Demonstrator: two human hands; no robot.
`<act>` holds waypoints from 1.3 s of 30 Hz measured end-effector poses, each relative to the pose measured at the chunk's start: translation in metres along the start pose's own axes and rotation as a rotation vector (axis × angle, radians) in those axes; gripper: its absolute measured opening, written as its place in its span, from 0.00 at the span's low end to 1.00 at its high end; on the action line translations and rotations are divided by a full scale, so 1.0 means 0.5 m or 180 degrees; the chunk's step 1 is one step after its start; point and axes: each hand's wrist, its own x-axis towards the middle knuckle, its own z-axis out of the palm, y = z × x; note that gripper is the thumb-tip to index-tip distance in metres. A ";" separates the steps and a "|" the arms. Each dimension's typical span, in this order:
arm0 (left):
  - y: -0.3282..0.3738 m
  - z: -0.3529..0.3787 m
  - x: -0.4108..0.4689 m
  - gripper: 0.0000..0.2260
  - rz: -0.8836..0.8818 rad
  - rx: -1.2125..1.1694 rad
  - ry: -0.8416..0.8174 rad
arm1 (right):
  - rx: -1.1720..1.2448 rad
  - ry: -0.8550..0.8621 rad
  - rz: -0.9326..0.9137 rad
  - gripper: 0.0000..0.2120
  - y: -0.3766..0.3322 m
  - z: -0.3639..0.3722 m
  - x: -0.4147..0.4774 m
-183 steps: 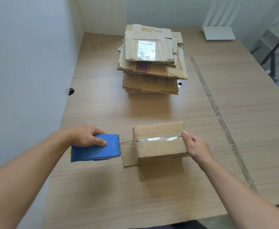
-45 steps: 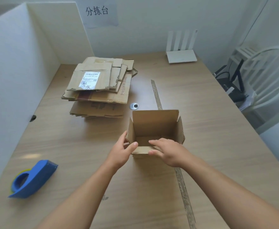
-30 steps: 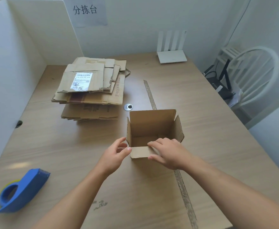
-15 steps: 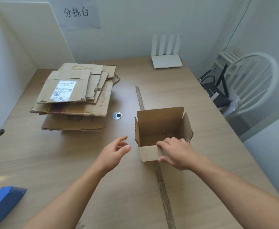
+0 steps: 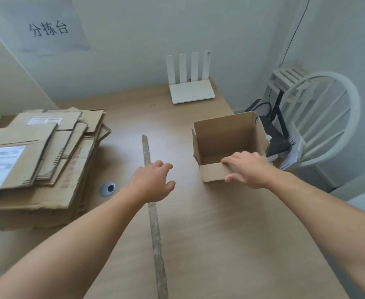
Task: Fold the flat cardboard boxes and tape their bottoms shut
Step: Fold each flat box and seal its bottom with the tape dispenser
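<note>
The folded box (image 5: pixel 229 139) stands upright, right of centre in the frame, near the table's (image 5: pixel 220 234) right edge. Its mouth faces up and its top flaps stand raised. The right hand (image 5: pixel 248 169) grips the near flap: the fingers (image 5: pixel 237 157) are draped over its top edge into the opening and the thumb presses the flap's outer face, so the cardboard is pinched between them. The left hand (image 5: pixel 153 182) is at the centre of the frame, well apart from the box, above a long, dull strip of tape (image 5: pixel 153 212) stuck to the tabletop. Its fingers are loosely spread and slightly bent, and it holds nothing; whether it touches the surface cannot be told. At the left of the frame lies the stack of flat cardboard boxes (image 5: pixel 41 160), uneven and fanned out, with white shipping labels on the upper sheets. A round metal grommet (image 5: pixel 107 189) is set in the table just beside the stack's lower right corner. A white router (image 5: pixel 191 83) with four upright antennas stands at the table's far edge in the upper centre — against the wall. A paper sign (image 5: pixel 49 29) with dark characters hangs at the upper left, above a pale divider panel (image 5: pixel 4 78), and a white round-backed chair (image 5: pixel 324 117) stands beyond the table at the right.
</note>
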 end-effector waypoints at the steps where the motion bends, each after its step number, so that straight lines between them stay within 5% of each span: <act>1: 0.008 -0.003 0.028 0.24 0.0013 0.0145 -0.0014 | 0.0010 0.0004 0.0007 0.29 0.027 -0.005 0.019; 13: 0.069 -0.028 0.246 0.23 -0.0131 0.0433 -0.0157 | 0.0331 -0.0066 -0.0283 0.27 0.201 -0.026 0.165; 25: 0.055 -0.019 0.201 0.23 -0.0460 0.0042 -0.0142 | 0.0760 -0.0122 -0.0435 0.25 0.204 -0.051 0.152; 33: 0.018 -0.087 0.110 0.23 -0.0575 0.0096 0.0237 | -0.0081 0.0946 -0.0460 0.26 0.067 -0.115 0.113; 39: -0.056 -0.119 -0.011 0.21 -0.0682 0.0403 0.0363 | -0.0335 0.0883 -0.0654 0.22 -0.114 -0.128 0.102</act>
